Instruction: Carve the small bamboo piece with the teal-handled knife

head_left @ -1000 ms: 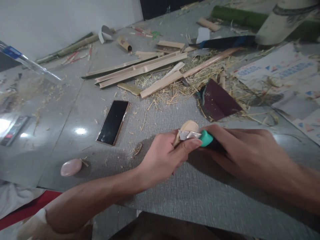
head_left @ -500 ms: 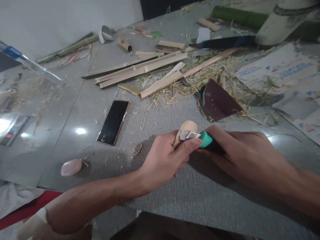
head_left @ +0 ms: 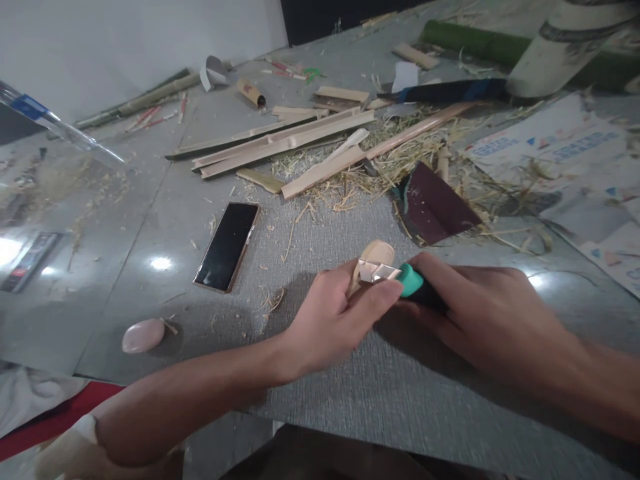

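My left hand (head_left: 333,317) is closed around a pale wooden piece (head_left: 379,253) with a rounded end, which sticks up past my fingers. In my right hand (head_left: 490,307) is a knife (head_left: 411,281) with a green and black handle. Its short metal blade lies across the wooden piece, and my left thumb is against the blade's near side. Both hands are close together over the grey textured mat (head_left: 325,233). The lower part of the wooden piece is hidden in my left hand.
A phone (head_left: 227,247) and a pink stone (head_left: 143,335) lie to the left. Split bamboo strips (head_left: 290,143), shavings and a dark red folded piece (head_left: 435,203) lie beyond my hands. Printed paper (head_left: 555,143) is at the right, near a green bamboo pole (head_left: 475,43).
The blade has tilted slightly, so more of its flat face shows against the wooden piece. Both hands have kept their hold and barely moved.
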### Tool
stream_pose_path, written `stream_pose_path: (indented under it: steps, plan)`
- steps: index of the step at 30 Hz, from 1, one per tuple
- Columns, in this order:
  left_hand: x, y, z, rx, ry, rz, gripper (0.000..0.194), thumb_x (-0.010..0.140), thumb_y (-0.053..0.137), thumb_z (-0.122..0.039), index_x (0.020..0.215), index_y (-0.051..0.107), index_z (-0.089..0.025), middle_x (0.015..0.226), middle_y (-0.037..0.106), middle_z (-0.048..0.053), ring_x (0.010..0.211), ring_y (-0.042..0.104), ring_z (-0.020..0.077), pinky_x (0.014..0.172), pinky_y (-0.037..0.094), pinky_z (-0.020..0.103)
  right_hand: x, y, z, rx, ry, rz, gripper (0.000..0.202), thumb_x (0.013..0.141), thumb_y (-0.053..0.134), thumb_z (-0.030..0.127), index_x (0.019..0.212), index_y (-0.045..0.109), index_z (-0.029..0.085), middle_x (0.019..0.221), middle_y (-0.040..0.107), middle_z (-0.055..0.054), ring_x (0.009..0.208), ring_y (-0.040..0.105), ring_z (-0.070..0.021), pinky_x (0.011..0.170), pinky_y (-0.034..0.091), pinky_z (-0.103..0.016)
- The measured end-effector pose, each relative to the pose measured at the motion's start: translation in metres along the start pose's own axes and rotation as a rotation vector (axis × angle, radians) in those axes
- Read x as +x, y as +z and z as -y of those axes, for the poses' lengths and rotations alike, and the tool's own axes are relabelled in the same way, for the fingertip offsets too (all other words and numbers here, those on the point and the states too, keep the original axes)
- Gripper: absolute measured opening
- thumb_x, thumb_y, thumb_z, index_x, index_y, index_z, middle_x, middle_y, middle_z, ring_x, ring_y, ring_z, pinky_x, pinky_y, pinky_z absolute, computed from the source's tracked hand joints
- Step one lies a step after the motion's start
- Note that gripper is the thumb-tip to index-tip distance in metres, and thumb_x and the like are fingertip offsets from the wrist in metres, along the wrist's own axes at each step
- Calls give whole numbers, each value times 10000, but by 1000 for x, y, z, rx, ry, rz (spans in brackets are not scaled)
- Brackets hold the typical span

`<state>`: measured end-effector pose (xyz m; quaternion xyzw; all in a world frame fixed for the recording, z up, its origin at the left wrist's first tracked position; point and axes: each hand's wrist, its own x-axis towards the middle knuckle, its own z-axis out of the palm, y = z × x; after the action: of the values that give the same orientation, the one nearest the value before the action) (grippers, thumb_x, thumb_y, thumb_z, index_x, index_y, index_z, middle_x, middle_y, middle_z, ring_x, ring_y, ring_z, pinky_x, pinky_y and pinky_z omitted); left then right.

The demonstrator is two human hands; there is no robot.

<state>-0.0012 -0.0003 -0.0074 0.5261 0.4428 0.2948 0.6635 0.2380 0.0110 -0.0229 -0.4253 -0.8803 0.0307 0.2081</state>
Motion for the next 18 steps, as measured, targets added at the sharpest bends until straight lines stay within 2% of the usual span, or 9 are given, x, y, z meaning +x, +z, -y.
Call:
stream_pose_path:
  steps: [3,5,9,13,18]
  plan:
    - [1,-3,0,32,35,10,378,1068,783,-454,891,525,-242,633,466,-90,510,437,85,479,448,218,-2,3,-5,-70,-63,-56,483,1265,294,595,987,510,264,604,592,38,444,541,-182,510,244,-313]
    - [2,-2,-1,-15,32,15,364,1062,791,-457,916,543,-235,635,497,-91,493,446,78,460,425,205,-2,4,-6,-84,-50,-86,476,1266,280,597,1000,498,268,612,591,36,446,548,-192,516,241,-325]
    - [3,2,-2,-72,22,-16,395,1061,797,-458,871,544,-222,619,521,-85,471,469,66,435,402,184,4,2,-5,-26,-87,-70,424,1267,335,571,982,451,279,594,595,48,416,550,-179,469,253,-308]
    - [3,7,3,-117,45,-48,374,1089,766,-458,885,572,-212,612,523,-85,465,424,54,434,383,172,8,-2,-3,15,-9,-112,423,1261,366,611,1013,447,279,551,552,74,392,553,-168,434,282,-283]
    - [2,6,3,-146,25,-33,356,1076,781,-448,917,549,-230,621,481,-98,464,404,62,432,392,194,10,-2,-5,-9,-29,-108,405,1266,377,586,1024,463,272,568,581,69,398,577,-176,426,322,-285]
